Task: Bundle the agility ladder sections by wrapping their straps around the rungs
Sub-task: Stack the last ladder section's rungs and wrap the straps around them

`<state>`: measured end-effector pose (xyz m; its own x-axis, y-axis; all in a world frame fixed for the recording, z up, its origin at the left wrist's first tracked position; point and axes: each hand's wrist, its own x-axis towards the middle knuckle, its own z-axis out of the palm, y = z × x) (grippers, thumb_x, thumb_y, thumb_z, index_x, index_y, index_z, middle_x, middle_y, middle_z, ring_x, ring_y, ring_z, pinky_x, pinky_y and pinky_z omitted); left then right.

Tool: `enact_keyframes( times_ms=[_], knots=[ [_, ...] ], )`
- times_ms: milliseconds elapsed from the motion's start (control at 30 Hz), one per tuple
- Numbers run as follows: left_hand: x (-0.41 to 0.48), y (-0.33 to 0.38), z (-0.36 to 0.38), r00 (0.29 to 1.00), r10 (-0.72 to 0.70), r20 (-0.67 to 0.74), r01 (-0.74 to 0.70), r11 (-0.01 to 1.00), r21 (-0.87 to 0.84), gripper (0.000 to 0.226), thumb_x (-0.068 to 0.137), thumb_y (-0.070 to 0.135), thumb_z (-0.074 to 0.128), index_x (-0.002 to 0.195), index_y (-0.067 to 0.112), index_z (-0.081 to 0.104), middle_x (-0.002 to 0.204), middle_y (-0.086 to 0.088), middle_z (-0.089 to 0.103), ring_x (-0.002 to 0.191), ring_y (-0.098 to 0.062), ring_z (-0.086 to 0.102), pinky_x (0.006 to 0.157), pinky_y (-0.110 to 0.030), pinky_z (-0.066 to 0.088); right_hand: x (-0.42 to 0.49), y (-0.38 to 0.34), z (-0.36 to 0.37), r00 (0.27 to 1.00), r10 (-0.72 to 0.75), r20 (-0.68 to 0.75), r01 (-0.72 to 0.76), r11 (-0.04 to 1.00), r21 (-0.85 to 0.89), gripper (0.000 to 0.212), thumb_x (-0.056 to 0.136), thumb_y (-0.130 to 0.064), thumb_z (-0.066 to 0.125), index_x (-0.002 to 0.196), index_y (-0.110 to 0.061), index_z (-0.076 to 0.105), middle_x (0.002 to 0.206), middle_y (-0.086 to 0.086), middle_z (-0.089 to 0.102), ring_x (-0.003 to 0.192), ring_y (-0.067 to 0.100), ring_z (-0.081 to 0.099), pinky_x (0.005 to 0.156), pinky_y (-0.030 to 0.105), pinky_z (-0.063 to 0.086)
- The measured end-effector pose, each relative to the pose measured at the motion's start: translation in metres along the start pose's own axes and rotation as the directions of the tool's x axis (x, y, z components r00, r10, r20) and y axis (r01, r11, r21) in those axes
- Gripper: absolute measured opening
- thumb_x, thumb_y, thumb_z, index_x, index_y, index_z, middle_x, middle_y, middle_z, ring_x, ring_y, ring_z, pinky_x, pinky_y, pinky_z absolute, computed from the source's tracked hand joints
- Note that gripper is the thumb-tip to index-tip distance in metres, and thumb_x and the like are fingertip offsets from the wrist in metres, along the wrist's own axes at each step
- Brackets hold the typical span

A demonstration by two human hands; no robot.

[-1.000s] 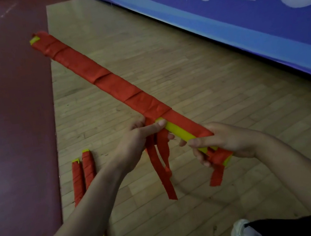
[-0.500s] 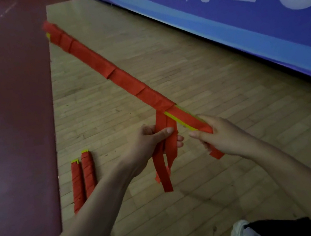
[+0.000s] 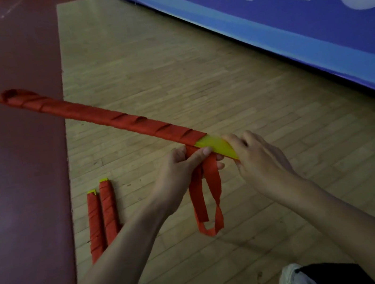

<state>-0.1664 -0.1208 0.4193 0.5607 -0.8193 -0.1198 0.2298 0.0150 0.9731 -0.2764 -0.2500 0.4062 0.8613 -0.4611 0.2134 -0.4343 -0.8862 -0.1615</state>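
A long bundle of yellow rungs (image 3: 217, 146) wound in red strap (image 3: 102, 116) reaches from my hands up to the left, above the floor. Only a short yellow stretch shows bare near my hands. My left hand (image 3: 181, 167) pinches the red strap where the winding ends, thumb on top. A loose loop of strap (image 3: 207, 198) hangs down from it. My right hand (image 3: 255, 155) grips the near end of the rungs, which its fingers cover.
Two wrapped red bundles (image 3: 101, 215) lie side by side on the wooden floor (image 3: 193, 66), left of my left arm. A dark red floor area (image 3: 12, 171) lies to the left, a blue banner wall (image 3: 284, 14) to the right. My shoes (image 3: 291, 280) show below.
The bundle's far end has swung down and to the left, now lying flatter. My right hand has turned over the near end, and the hanging strap now forms one loop.
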Motion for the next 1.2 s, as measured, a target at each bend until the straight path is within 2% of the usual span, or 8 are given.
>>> enact_keyframes(
  times_ms=[233, 400, 533, 633, 833, 933, 1067, 1200],
  knots=[
    [-0.003, 0.003, 0.004, 0.998, 0.004, -0.064, -0.003, 1.0, 0.016, 0.029, 0.096, 0.021, 0.053, 0.102, -0.005, 0.065, 0.084, -0.012, 0.074, 0.07, -0.014, 0.072, 0.052, -0.016, 0.049, -0.002, -0.004, 0.003, 1.0, -0.008, -0.012, 0.007, 0.998, -0.066, 0.057, 0.097, -0.019, 0.044, 0.148, -0.021, 0.018, 0.123, 0.01, 0.039, 0.112, 0.025, 0.042, 0.075, 0.029, 0.027],
    [0.001, 0.0, 0.0, 0.994, -0.038, -0.101, 0.036, 0.999, -0.024, 0.029, 0.095, 0.024, 0.057, 0.099, -0.003, 0.066, 0.084, -0.016, 0.073, 0.073, -0.021, 0.072, 0.058, -0.025, 0.056, -0.005, -0.006, 0.007, 1.0, -0.007, -0.008, 0.007, 0.999, -0.043, 0.058, 0.098, -0.024, 0.045, 0.148, -0.02, 0.016, 0.125, 0.01, 0.039, 0.114, 0.024, 0.042, 0.078, 0.029, 0.031],
    [0.002, -0.002, -0.002, 0.994, -0.048, -0.101, 0.051, 0.999, 0.02, 0.028, 0.094, 0.025, 0.058, 0.097, -0.002, 0.067, 0.084, -0.014, 0.074, 0.075, -0.022, 0.072, 0.062, -0.027, 0.057, -0.004, -0.004, 0.01, 0.999, -0.021, 0.033, 0.02, 1.0, 0.017, 0.056, 0.098, -0.038, 0.044, 0.146, -0.021, 0.02, 0.127, 0.005, 0.04, 0.116, 0.021, 0.042, 0.081, 0.028, 0.035],
    [0.002, -0.004, -0.004, 0.994, -0.04, -0.099, 0.045, 0.998, 0.041, 0.028, 0.093, 0.026, 0.059, 0.097, -0.001, 0.068, 0.087, -0.015, 0.074, 0.076, -0.023, 0.072, 0.067, -0.03, 0.059, 0.0, 0.006, 0.004, 0.994, -0.044, 0.1, 0.02, 0.973, 0.228, 0.065, 0.088, -0.056, 0.054, 0.142, -0.027, 0.031, 0.128, -0.002, 0.043, 0.118, 0.014, 0.044, 0.088, 0.029, 0.042],
    [0.001, 0.0, -0.006, 0.999, -0.038, -0.017, 0.039, 0.998, 0.055, 0.025, 0.094, 0.023, 0.056, 0.099, 0.001, 0.066, 0.088, -0.014, 0.074, 0.073, -0.019, 0.072, 0.061, -0.027, 0.057, 0.003, 0.038, -0.031, 0.922, -0.102, 0.374, -0.212, 0.675, 0.707, 0.044, 0.071, -0.055, 0.062, 0.113, -0.04, 0.062, 0.109, -0.017, 0.064, 0.1, -0.003, 0.06, 0.08, 0.016, 0.048],
    [0.0, 0.003, -0.008, 0.999, -0.022, 0.042, 0.02, 0.998, 0.061, 0.025, 0.093, 0.023, 0.055, 0.098, 0.002, 0.067, 0.09, -0.015, 0.073, 0.072, -0.018, 0.071, 0.065, -0.028, 0.059, 0.002, 0.043, -0.032, 0.883, -0.145, 0.446, -0.301, 0.553, 0.777, 0.038, 0.077, -0.043, 0.063, 0.113, -0.029, 0.065, 0.101, -0.009, 0.071, 0.094, 0.005, 0.065, 0.076, 0.015, 0.05],
    [0.001, 0.007, -0.009, 0.996, -0.006, 0.089, 0.003, 0.999, 0.036, 0.027, 0.089, 0.025, 0.056, 0.094, 0.003, 0.068, 0.085, -0.013, 0.073, 0.068, -0.016, 0.07, 0.054, -0.022, 0.053, -0.001, 0.038, -0.027, 0.818, -0.264, 0.512, -0.437, 0.294, 0.85, 0.033, 0.086, -0.027, 0.064, 0.112, -0.008, 0.06, 0.091, 0.015, 0.071, 0.081, 0.027, 0.069, 0.065, 0.03, 0.056],
    [0.0, 0.008, -0.012, 0.993, -0.017, 0.116, 0.011, 0.999, 0.051, 0.032, 0.087, 0.028, 0.055, 0.094, -0.001, 0.067, 0.072, -0.007, 0.073, 0.061, -0.013, 0.069, 0.048, -0.018, 0.049, -0.003, 0.033, -0.027, 0.812, -0.316, 0.491, -0.468, 0.149, 0.871, 0.037, 0.081, -0.02, 0.062, 0.118, -0.014, 0.058, 0.083, 0.014, 0.068, 0.055, 0.022, 0.064, 0.046, 0.027, 0.05]
  ],
)
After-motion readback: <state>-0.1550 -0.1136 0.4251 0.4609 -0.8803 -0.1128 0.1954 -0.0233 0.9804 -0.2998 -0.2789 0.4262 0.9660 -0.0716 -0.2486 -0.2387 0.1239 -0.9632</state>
